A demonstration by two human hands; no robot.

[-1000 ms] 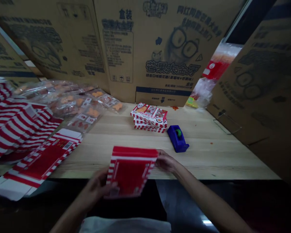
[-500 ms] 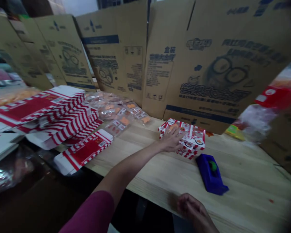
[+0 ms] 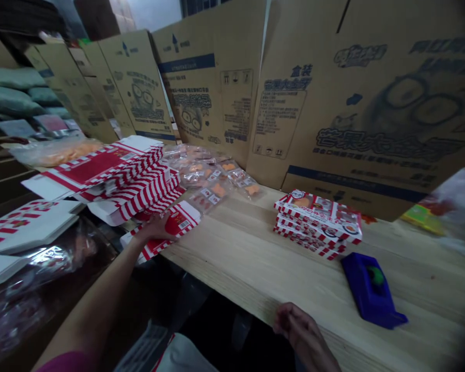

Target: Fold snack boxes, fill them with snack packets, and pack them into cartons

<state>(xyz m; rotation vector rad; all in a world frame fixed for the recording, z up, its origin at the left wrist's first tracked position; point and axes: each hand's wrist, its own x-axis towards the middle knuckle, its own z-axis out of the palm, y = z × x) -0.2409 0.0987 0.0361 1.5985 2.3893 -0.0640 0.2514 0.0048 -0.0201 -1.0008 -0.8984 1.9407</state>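
Note:
My left hand [image 3: 157,228] lies on a red-and-white striped folded carton [image 3: 180,219] at the table's front left edge, thumb and fingers apart across its red panel. Beside it rises a pile of similar striped cartons [image 3: 135,175]. My right hand [image 3: 300,330] hovers at the front edge of the table, its fingers loosely curled with nothing visible in them. Farther back stands a short stack of filled, windowed boxes [image 3: 318,219] with red-and-white sides. Just right of that stack is a blue tape dispenser [image 3: 372,292] with a green core.
Small clear packets [image 3: 213,175] with orange pieces lie behind the carton pile. Tall cardboard sheets [image 3: 225,103] wall off the table's back. A bag of orange pieces [image 3: 62,150] and white printed cartons [image 3: 31,222] are at left. The wooden table [image 3: 248,248] runs rightward.
My left hand has left the stack of filled boxes and moved left onto the folded carton. The view has turned somewhat left. My right hand stays curled near the table edge.

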